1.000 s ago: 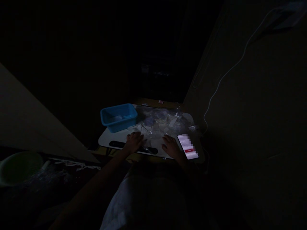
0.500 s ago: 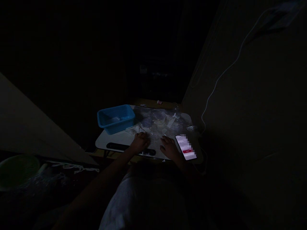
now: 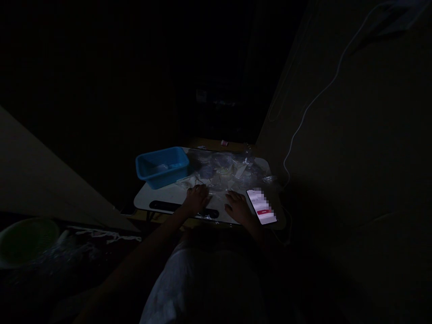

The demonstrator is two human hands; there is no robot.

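The scene is very dark. My left hand (image 3: 197, 199) rests on the small white table (image 3: 165, 194) near its front edge, fingers apart and nothing visibly held. To its right, my right hand (image 3: 237, 207) lies on the tabletop with its fingers stretched forward and a little spread. Just beyond both hands is a spread of crumpled clear plastic (image 3: 224, 168) with pale scraps in it. Beside my right hand lies a phone (image 3: 262, 207) with its screen lit.
A blue plastic basin (image 3: 163, 173) stands on the table's left side. A dark slot (image 3: 165, 206) runs along the front edge. From the right wall hangs a white cable (image 3: 320, 93). On the floor at lower left sits a green basket (image 3: 29, 240) beside shiny clear plastic (image 3: 60, 258).
My left hand has shifted very slightly, its fingers now looser. My right hand stays where it was. The view has moved a touch.
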